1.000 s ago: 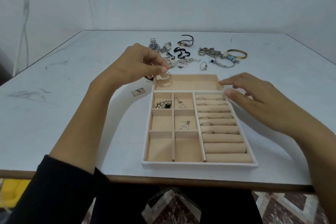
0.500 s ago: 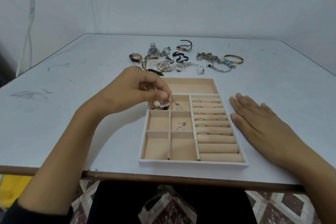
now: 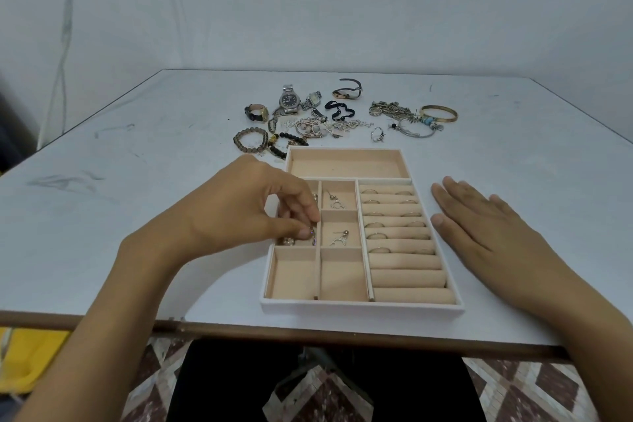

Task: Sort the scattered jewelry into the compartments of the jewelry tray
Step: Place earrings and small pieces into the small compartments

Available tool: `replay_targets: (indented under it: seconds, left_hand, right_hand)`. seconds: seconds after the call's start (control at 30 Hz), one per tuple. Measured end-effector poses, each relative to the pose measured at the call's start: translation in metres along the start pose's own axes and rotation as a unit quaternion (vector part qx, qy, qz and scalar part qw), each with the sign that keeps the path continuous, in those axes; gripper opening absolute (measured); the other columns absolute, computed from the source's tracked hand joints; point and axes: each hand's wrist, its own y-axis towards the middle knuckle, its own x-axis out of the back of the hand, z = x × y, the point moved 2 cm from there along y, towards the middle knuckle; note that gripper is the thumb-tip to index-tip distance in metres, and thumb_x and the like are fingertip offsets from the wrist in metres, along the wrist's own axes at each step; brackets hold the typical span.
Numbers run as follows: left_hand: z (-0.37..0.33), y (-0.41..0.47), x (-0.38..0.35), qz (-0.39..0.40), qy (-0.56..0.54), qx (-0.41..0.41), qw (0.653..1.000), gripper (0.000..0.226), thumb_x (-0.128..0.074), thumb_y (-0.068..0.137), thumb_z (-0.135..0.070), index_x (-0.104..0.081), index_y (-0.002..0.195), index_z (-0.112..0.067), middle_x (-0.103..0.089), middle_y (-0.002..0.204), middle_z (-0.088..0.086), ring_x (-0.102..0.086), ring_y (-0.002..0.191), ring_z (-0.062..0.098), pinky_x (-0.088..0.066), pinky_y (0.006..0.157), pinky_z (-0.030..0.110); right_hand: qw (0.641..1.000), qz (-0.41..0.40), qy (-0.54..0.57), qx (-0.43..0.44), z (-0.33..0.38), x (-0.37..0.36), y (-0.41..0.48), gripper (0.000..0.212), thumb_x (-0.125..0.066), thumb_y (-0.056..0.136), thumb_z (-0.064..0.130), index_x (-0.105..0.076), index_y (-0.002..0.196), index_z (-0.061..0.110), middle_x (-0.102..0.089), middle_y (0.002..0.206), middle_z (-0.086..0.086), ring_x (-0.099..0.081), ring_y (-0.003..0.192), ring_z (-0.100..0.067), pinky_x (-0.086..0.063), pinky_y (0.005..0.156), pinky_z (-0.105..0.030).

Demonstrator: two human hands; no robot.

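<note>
Tray [image 3: 363, 307]: rings [image 3: 376, 235] between rolls [image 3: 407, 262], earrings [image 3: 340, 237] two cells; left hand [image 3: 246, 205] pinches bracelet [image 3: 312, 235].

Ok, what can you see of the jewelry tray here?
The jewelry tray is a rectangular box, white outside, lined in what looks like beige velvet, lying on the table near its front edge. A long far compartment shows nothing inside; six small squares fill the left, ring rolls the right, with rings in the upper rows. Earrings lie in two squares. The left hand reaches into the middle-left square, pinching a small shiny piece; the right hand lies flat beside it.
</note>
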Motion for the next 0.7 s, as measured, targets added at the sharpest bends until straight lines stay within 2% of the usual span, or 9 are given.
replay_targets:
  seconds: [0.23, 0.4, 0.53, 0.6, 0.7]
  left_hand:
    - [-0.004, 0.002, 0.001, -0.007, 0.107, -0.003, 0.994, 0.018, -0.083, 0.073, -0.027, -0.074, 0.085, -0.037, -0.07, 0.07, -0.019, -0.065, 0.074, -0.004, -0.047, 0.081, 0.027]
    - [-0.004, 0.003, 0.003, 0.011, 0.093, -0.003, 0.996, 0.017, -0.082, 0.074, -0.028, -0.074, 0.085, -0.038, -0.072, 0.074, -0.019, -0.065, 0.075, -0.003, -0.046, 0.083, 0.027]
    - [-0.005, 0.01, 0.012, 0.052, 0.05, -0.008, 0.997, 0.014, -0.079, 0.076, -0.025, -0.076, 0.089, -0.029, -0.073, 0.077, -0.016, -0.066, 0.073, 0.007, -0.049, 0.076, 0.018]
    - [-0.003, 0.02, 0.02, 0.033, 0.033, -0.013, 0.999, 0.012, -0.077, 0.078, -0.023, -0.077, 0.089, -0.024, -0.074, 0.079, -0.011, -0.066, 0.073, 0.009, -0.043, 0.069, 0.009]
    - [0.006, 0.044, 0.033, -0.009, 0.038, 0.006, 0.999, 0.009, -0.075, 0.081, -0.019, -0.077, 0.09, -0.018, -0.074, 0.079, -0.007, -0.064, 0.071, 0.003, -0.038, 0.062, 0.003]
  right_hand:
    - [1.0, -0.001, 0.006, 0.0, 0.0, 0.001, -0.001, 0.056, -0.016, 0.097, 0.048, -0.004, 0.151, 0.035, 0.006, 0.157, 0.019, 0.009, 0.142, 0.005, 0.009, 0.115, -0.021]
    - [1.0, -0.003, 0.009, 0.001, 0.0, 0.001, -0.001, 0.056, -0.016, 0.097, 0.048, -0.004, 0.151, 0.035, 0.006, 0.157, 0.019, 0.009, 0.142, 0.005, 0.01, 0.114, -0.02]
    - [1.0, -0.003, 0.003, 0.0, 0.0, 0.0, 0.0, 0.056, -0.016, 0.097, 0.048, -0.004, 0.151, 0.035, 0.006, 0.157, 0.018, 0.009, 0.143, 0.005, 0.009, 0.115, -0.02]
    - [1.0, -0.005, 0.008, -0.001, 0.0, 0.0, 0.0, 0.056, -0.017, 0.097, 0.048, -0.004, 0.151, 0.035, 0.006, 0.157, 0.018, 0.009, 0.142, 0.005, 0.009, 0.115, -0.021]
    - [1.0, -0.003, 0.007, -0.002, 0.0, -0.001, -0.001, 0.056, -0.017, 0.098, 0.047, -0.004, 0.151, 0.035, 0.007, 0.157, 0.019, 0.01, 0.142, 0.006, 0.009, 0.116, -0.021]
